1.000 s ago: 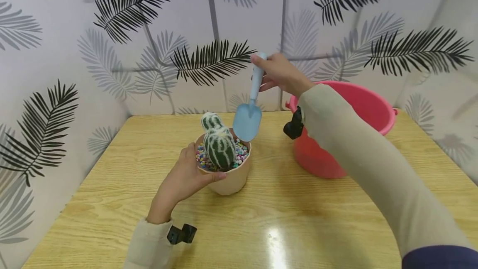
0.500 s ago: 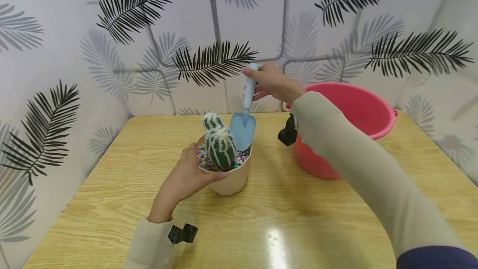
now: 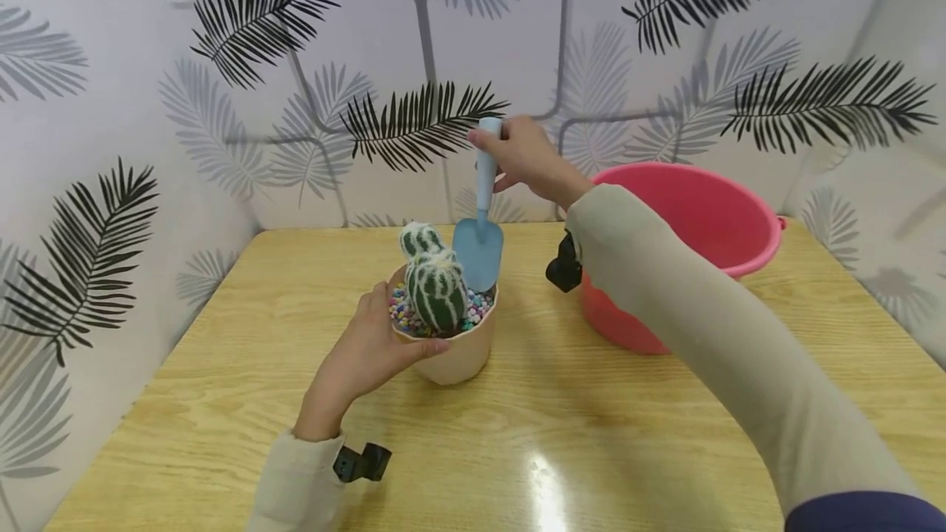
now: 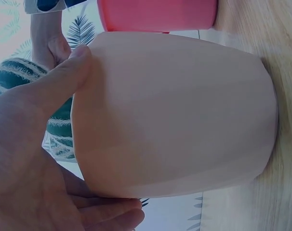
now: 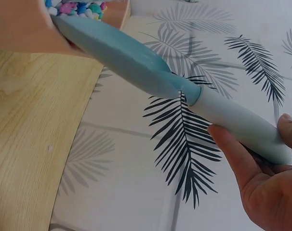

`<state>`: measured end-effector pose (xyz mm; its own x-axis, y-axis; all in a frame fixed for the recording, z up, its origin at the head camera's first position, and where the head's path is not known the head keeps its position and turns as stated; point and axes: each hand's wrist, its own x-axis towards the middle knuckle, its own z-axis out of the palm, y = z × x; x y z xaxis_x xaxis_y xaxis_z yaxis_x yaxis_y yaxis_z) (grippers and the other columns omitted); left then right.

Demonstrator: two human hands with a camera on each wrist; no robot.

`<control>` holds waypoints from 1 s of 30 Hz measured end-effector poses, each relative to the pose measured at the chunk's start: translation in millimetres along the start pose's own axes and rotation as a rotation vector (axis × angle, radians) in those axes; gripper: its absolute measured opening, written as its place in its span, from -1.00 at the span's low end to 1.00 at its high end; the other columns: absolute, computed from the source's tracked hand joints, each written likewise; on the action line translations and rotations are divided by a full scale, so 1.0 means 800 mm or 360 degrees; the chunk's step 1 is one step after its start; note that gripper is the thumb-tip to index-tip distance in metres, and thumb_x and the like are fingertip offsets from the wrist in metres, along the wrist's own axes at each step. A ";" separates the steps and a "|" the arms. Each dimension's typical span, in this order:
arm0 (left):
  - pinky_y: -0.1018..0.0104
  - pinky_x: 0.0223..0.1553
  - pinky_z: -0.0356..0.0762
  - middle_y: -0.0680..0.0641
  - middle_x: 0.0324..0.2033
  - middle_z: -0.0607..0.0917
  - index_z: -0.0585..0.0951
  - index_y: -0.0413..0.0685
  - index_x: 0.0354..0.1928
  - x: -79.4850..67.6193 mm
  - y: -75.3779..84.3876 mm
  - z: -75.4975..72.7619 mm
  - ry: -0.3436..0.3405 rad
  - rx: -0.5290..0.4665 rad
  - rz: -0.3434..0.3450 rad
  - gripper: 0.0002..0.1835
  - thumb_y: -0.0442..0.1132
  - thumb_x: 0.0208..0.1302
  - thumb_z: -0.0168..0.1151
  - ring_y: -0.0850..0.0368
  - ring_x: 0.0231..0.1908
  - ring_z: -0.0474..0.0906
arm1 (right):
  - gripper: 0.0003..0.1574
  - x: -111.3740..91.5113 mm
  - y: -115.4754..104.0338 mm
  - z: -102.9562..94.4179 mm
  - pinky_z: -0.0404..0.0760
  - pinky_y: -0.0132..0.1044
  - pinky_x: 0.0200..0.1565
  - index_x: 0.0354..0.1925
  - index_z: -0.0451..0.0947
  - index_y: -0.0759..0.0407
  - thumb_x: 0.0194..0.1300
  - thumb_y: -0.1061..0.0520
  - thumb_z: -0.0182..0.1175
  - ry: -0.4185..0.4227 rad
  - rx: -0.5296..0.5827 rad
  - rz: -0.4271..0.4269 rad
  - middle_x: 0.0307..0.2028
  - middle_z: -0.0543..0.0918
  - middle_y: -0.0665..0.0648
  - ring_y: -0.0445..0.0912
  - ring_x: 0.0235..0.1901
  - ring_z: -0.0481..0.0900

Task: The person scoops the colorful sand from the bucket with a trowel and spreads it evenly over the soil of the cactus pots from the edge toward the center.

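Note:
A beige plant pot [image 3: 466,358] stands on the table, holding a round, white-striped cactus [image 3: 436,292] among small coloured pebbles [image 3: 476,310]. My left hand [image 3: 362,350] grips the pot at its left rim, thumb along the front; the left wrist view shows the thumb and fingers spread around the pot wall [image 4: 175,115]. With my right hand [image 3: 528,156] I hold a small blue trowel [image 3: 479,253] by its pale handle, blade downward. In the right wrist view the blade's tip [image 5: 64,26] is at the pot rim beside the pebbles.
A large pink bucket [image 3: 636,318] stands on the right of the wooden table [image 3: 244,335], partly hidden by my right forearm. A leaf-patterned wall covering [image 3: 488,48] rises behind the table's back edge.
The trowel has come down and left from above the pot's right side to the pebbles beside the cactus, lifting very slightly in the last half second. My left hand keeps its grip.

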<state>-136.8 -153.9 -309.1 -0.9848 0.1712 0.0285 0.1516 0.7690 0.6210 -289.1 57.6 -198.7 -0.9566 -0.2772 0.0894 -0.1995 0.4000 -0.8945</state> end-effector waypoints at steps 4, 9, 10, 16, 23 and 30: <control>-0.23 0.19 0.33 -0.45 0.35 0.10 -0.10 -0.16 0.49 -0.002 -0.002 0.002 0.0000 -0.0042 -0.0027 0.17 0.18 0.04 0.39 -0.35 0.29 0.24 | -0.59 -0.001 0.002 -0.001 0.70 -0.22 -0.33 -0.24 0.39 0.29 0.42 -0.07 0.01 -0.0016 0.0013 -0.0001 -0.44 0.40 0.14 -0.10 -0.48 0.52; -0.24 0.23 0.29 -0.42 0.37 0.08 -0.07 -0.26 0.47 -0.009 -0.006 0.001 0.0055 -0.0072 -0.0021 0.13 0.14 0.08 0.37 -0.33 0.34 0.17 | -0.58 0.001 0.001 -0.011 0.70 -0.20 -0.32 -0.32 0.36 0.27 0.45 -0.08 -0.03 -0.0002 0.0087 -0.0034 -0.45 0.41 0.13 -0.08 -0.46 0.54; -0.22 0.21 0.32 -0.40 0.36 0.09 -0.05 -0.26 0.46 -0.010 -0.006 0.001 0.0070 -0.0082 -0.0023 0.11 0.12 0.10 0.36 -0.31 0.31 0.21 | -0.58 0.000 0.000 -0.015 0.71 -0.20 -0.31 -0.32 0.36 0.27 0.45 -0.08 -0.04 0.0000 0.0112 -0.0040 -0.44 0.43 0.13 -0.09 -0.46 0.56; -0.05 0.09 0.46 -0.37 0.25 0.20 0.13 -0.33 0.38 -0.023 0.004 0.001 0.0184 -0.0176 -0.0049 -0.12 -0.01 0.19 0.32 -0.25 0.15 0.37 | -0.59 -0.006 -0.007 -0.042 0.71 -0.21 -0.32 -0.20 0.37 0.30 0.46 -0.07 -0.06 0.0040 0.0187 -0.0061 -0.32 0.56 0.18 -0.12 -0.42 0.65; 0.00 0.05 0.47 -0.34 0.13 0.27 0.20 -0.38 0.33 -0.038 0.023 0.006 0.0309 -0.0180 -0.0065 -0.22 -0.11 0.21 0.31 -0.21 0.09 0.38 | -0.60 -0.015 -0.011 -0.071 0.70 -0.27 -0.33 -0.22 0.37 0.25 0.44 -0.10 -0.03 0.0111 0.0143 -0.0033 -0.33 0.60 0.12 -0.12 -0.36 0.67; -0.04 -0.01 0.49 -0.33 0.10 0.26 0.22 -0.37 0.33 -0.050 0.037 0.014 0.0300 -0.0139 -0.0077 -0.26 -0.11 0.24 0.26 -0.20 0.06 0.40 | -0.60 -0.025 -0.013 -0.100 0.69 -0.30 -0.32 -0.19 0.35 0.24 0.46 -0.10 -0.08 0.0133 0.0159 -0.0011 -0.37 0.58 0.06 -0.15 -0.38 0.67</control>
<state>-91.9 -131.3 -300.5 -0.9904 0.0106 0.1381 0.1039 0.7159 0.6904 -284.5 128.7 -156.0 -0.9704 -0.2045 0.1281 -0.1881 0.3082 -0.9325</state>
